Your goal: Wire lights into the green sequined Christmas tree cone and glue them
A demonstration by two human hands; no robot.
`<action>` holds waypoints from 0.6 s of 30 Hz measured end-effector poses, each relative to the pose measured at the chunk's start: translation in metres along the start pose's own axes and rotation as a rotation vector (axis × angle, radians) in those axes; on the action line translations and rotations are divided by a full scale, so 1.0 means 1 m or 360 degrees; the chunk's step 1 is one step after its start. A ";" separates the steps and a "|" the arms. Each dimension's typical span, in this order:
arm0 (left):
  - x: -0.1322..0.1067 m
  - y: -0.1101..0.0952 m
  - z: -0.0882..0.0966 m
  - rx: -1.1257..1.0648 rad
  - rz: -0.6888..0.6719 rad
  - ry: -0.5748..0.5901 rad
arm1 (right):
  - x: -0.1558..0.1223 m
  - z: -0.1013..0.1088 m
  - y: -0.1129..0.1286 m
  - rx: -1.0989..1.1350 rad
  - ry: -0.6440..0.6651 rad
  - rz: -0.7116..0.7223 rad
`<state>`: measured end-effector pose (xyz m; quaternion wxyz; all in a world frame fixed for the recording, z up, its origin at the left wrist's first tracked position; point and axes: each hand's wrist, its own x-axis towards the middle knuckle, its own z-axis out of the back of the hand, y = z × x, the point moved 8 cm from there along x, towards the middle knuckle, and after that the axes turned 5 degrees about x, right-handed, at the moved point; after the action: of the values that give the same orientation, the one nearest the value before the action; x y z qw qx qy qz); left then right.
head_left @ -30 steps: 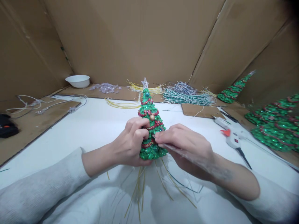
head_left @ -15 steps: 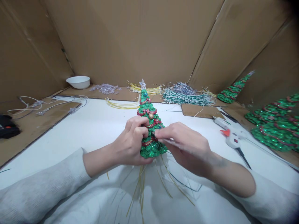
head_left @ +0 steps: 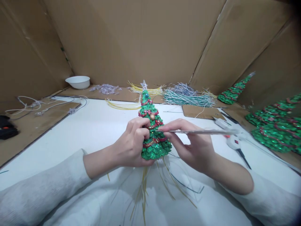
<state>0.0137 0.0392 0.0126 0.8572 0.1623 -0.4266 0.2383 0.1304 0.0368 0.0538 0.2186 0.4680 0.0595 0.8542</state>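
A small glittery green Christmas tree (head_left: 155, 150) with red garlands and a pale star on top stands upright in the middle of the head view. My left hand (head_left: 134, 142) is closed around its left side and lower edge. In my right hand (head_left: 191, 146), a slim, long grey tool (head_left: 202, 132) is pinched between thumb and fingers. It lies nearly level, its thin tip against or very close to the tree's front; contact is hard to make out. Loose yellow wires (head_left: 144, 191) and dark and clear strands trail from beneath the tree.
A white glue gun (head_left: 234, 142) lies to the right, near more green trees (head_left: 270, 138). Along the back are a white bowl (head_left: 78, 82), clear beads or stars (head_left: 107, 89), yellow wires (head_left: 150, 91) and green-white wire bundles (head_left: 190, 99). White cables (head_left: 28, 105) lie left. Cardboard walls surround the table.
My right hand has turned, swinging the grey tool from slanting down across the hand to nearly level. My left hand keeps its hold on the tree, which has barely moved.
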 end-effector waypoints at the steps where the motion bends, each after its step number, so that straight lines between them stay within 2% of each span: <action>1: 0.000 0.000 0.000 0.0002 -0.0007 0.0005 | 0.000 -0.001 0.000 -0.0007 0.0010 0.0012; 7: 0.000 -0.002 -0.001 0.0016 -0.0038 0.0015 | 0.003 -0.003 0.005 0.0006 0.0044 0.0059; 14: 0.001 0.002 -0.003 -0.0041 0.0021 0.0046 | 0.005 -0.011 -0.007 0.0132 0.0198 -0.0158; 18: 0.001 0.001 -0.004 -0.0105 0.0057 0.0053 | 0.003 -0.012 -0.014 0.0157 0.0167 -0.0252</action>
<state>0.0159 0.0423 0.0116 0.8647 0.1223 -0.4228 0.2420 0.1238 0.0523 0.0455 0.2587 0.4265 0.1498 0.8537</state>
